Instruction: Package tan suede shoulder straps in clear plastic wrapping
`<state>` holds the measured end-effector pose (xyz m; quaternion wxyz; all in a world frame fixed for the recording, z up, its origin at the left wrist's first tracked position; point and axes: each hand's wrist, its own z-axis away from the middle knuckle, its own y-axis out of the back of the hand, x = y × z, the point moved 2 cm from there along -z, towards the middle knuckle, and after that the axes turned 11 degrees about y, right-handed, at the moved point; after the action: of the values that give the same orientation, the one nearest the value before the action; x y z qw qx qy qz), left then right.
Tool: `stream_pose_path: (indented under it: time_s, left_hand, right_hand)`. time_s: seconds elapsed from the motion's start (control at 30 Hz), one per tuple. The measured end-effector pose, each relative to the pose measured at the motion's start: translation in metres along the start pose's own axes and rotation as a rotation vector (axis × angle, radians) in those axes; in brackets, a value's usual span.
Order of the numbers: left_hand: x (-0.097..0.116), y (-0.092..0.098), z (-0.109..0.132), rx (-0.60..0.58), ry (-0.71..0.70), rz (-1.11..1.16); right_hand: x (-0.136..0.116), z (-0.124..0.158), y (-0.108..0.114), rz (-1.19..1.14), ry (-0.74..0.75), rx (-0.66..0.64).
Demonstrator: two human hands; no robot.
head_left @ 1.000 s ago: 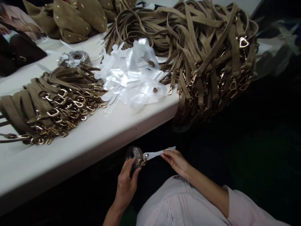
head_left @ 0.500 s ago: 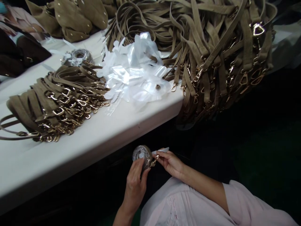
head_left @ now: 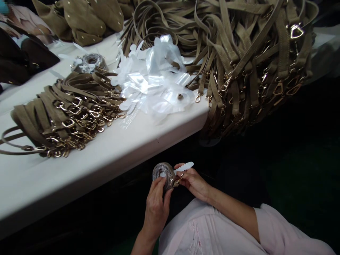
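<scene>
Off the table's front edge, above my lap, my left hand (head_left: 157, 203) grips a coiled strap (head_left: 164, 173) in clear plastic wrap, thumb and fingers around its lower side. A white toothed strip (head_left: 186, 167) sticks out to the right of the coil. My right hand (head_left: 195, 183) pinches that strip near the coil, beside a small gold clasp (head_left: 179, 179) hanging from the strap's end. Whether the right fingers also hold the clasp I cannot tell. Another wrapped coil (head_left: 91, 63) lies on the table.
On the white table (head_left: 111, 159) lie a stack of short straps (head_left: 53, 117) with gold buckles, a heap of clear and white plastic pieces (head_left: 154, 78), and long straps (head_left: 239, 53) hanging over the edge. Olive bags (head_left: 87, 21) and a person's arm (head_left: 39, 32) are at the back left.
The white strip is turned so its toothed edge shows more clearly. Both hands and the coil sit slightly further right in the picture; the grips look the same.
</scene>
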<state>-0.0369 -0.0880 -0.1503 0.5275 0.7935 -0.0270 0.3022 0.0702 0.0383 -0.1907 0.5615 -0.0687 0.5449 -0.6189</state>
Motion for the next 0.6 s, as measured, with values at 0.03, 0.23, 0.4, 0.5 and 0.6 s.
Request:
stream_pose_path:
  time_s: [0.03,0.23,0.4,0.5,0.6]
  left_hand:
    - [-0.001,0.0,0.0,-0.003,-0.002,0.005]
    - [-0.002,0.0,-0.001,-0.039,-0.029,0.038]
    - [0.006,-0.005,0.001,-0.048,-0.068,0.032]
    - [0.012,-0.008,0.002,-0.026,-0.081,-0.004]
    - [0.015,-0.008,0.0,-0.005,-0.087,-0.045]
  right_hand:
    - [-0.002,0.001,-0.001,0.023,0.005,-0.04]
    - [-0.004,-0.001,-0.002,0.052,-0.02,-0.064]
    - [0.008,-0.006,0.001,-0.102,-0.099,0.05]
    - [0.014,-0.007,0.003,-0.119,-0.127,0.031]
    - [0.013,-0.004,0.004,-0.122,-0.149,-0.008]
